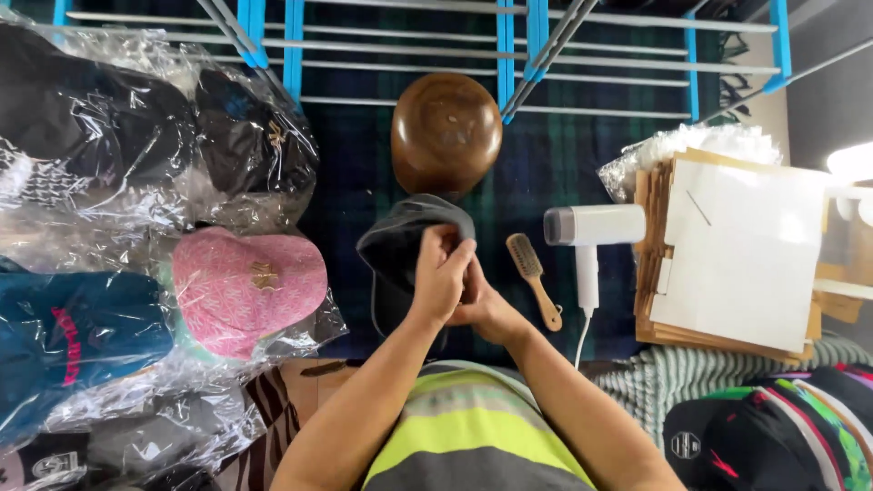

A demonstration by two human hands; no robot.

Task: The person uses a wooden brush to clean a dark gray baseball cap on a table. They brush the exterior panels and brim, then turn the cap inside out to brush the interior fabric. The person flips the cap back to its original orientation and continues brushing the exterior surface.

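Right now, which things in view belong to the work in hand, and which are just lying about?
In hand:
- dark cap, held by both the left hand and the right hand

Lying about:
- wooden head form
- small brush
- white handheld steamer
- pink hat in plastic
- bagged dark caps
- cardboard stack
- drying rack

The right hand [486, 305] lay mostly behind the left hand [443, 275], so its fingers and their grip could not be made out. The dark cap [400, 245] was partly covered by both hands. Creased plastic blurred the bagged black caps [109, 118]. The bottom edge cut off the striped caps [782, 427], and the right edge cut off the cardboard stack [727, 255].
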